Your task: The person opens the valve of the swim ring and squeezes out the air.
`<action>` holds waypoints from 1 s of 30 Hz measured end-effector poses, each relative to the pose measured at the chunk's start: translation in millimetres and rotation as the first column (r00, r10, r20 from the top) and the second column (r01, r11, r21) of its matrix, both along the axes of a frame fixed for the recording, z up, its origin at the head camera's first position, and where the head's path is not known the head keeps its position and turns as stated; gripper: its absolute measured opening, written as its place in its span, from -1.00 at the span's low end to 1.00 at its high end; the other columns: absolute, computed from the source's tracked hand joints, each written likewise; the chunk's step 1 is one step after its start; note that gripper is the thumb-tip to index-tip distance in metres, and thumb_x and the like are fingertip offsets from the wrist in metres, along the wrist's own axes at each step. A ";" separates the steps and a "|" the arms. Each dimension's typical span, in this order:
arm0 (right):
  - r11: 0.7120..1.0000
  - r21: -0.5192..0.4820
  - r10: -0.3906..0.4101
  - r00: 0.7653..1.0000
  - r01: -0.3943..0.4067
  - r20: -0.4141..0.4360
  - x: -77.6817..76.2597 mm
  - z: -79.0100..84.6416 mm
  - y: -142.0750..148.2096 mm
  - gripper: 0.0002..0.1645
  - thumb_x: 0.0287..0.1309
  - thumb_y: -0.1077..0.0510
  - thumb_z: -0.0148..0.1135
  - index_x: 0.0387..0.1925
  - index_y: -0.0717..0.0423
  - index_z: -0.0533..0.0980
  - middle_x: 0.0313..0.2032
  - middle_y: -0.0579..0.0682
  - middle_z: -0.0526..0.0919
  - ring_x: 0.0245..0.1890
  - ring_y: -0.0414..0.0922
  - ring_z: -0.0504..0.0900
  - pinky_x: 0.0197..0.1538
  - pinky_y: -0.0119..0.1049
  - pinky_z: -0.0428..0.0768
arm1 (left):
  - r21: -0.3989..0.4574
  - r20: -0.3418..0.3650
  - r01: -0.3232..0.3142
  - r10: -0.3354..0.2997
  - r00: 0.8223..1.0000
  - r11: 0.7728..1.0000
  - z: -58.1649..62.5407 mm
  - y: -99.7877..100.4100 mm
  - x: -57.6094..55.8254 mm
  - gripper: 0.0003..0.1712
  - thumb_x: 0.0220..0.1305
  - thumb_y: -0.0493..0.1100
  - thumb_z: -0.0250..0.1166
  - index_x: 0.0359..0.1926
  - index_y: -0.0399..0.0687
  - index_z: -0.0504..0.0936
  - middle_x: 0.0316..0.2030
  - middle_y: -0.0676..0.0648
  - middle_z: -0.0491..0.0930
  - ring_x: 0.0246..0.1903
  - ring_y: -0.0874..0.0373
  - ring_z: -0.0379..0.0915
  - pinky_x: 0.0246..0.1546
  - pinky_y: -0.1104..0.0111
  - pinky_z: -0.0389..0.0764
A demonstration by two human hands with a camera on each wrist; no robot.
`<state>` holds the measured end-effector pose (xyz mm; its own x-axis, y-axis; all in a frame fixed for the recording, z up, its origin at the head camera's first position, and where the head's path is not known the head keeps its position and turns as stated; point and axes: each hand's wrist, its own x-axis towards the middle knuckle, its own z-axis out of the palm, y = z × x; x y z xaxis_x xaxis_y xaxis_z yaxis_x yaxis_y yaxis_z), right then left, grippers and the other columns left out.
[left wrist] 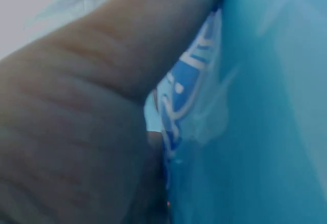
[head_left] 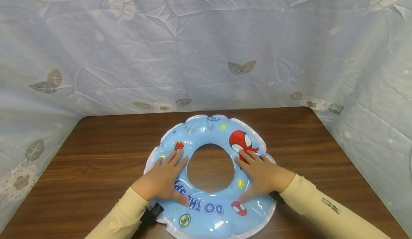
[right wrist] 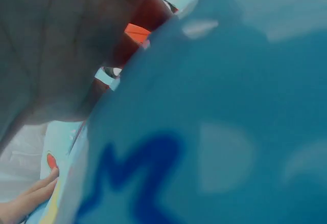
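A light blue inflatable swim ring [head_left: 206,203], printed with red masked faces, stars and letters, lies flat and puffed up at the table's front middle. On its left side rests my left hand [head_left: 165,178], fingers spread and straight. My right hand [head_left: 262,172] lies across the right side of the ring, its fingers over the large red printed face [head_left: 239,140]. In the left wrist view the left palm [left wrist: 71,111] sits close against the ring's blue side [left wrist: 255,121]. The right wrist view has the right palm [right wrist: 61,45] above the ring's curved surface [right wrist: 214,96].
The brown wooden table [head_left: 96,160] has rounded far corners. A pale blue patterned cloth [head_left: 206,53] hangs behind it and along both sides. Dark wrist straps [head_left: 151,214] show beside the sleeves.
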<state>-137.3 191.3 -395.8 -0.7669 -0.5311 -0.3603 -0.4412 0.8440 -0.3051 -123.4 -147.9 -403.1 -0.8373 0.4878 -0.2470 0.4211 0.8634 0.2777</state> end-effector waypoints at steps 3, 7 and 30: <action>1.000 0.012 -0.001 0.999 0.000 0.035 -1.8 0.0 1.2 0.53 -0.24 -0.58 0.47 0.63 0.07 0.09 0.64 0.17 -0.06 0.60 0.30 -0.11 0.45 0.52 -0.12 | 0.004 0.017 -0.009 0.009 1.000 1.000 -2.4 -0.2 -3.5 0.55 -0.23 0.57 0.54 0.62 -0.15 0.11 0.64 -0.26 -0.11 0.61 -0.26 -0.26 0.42 -0.42 -0.07; 1.000 0.025 0.006 0.998 -0.008 0.064 -0.5 1.7 0.9 0.54 -0.22 -0.57 0.47 0.64 0.08 0.04 0.64 0.18 -0.08 0.60 0.32 -0.13 0.43 0.54 -0.14 | -0.006 0.029 -0.015 0.015 0.999 1.000 -2.6 0.6 -3.8 0.56 -0.24 0.57 0.55 0.62 -0.14 0.10 0.63 -0.26 -0.10 0.61 -0.26 -0.25 0.42 -0.43 -0.08; 0.997 0.045 -0.058 0.998 0.057 0.027 22.5 8.3 -17.2 0.63 -0.28 -0.64 0.45 0.60 0.24 0.06 0.62 0.22 -0.02 0.60 0.33 -0.09 0.40 0.57 -0.04 | -0.170 -0.057 -0.092 0.084 0.995 0.981 18.1 45.4 32.6 0.63 -0.32 0.73 0.43 0.58 -0.25 0.17 0.54 -0.44 0.08 0.54 -0.40 -0.03 0.32 -0.45 0.17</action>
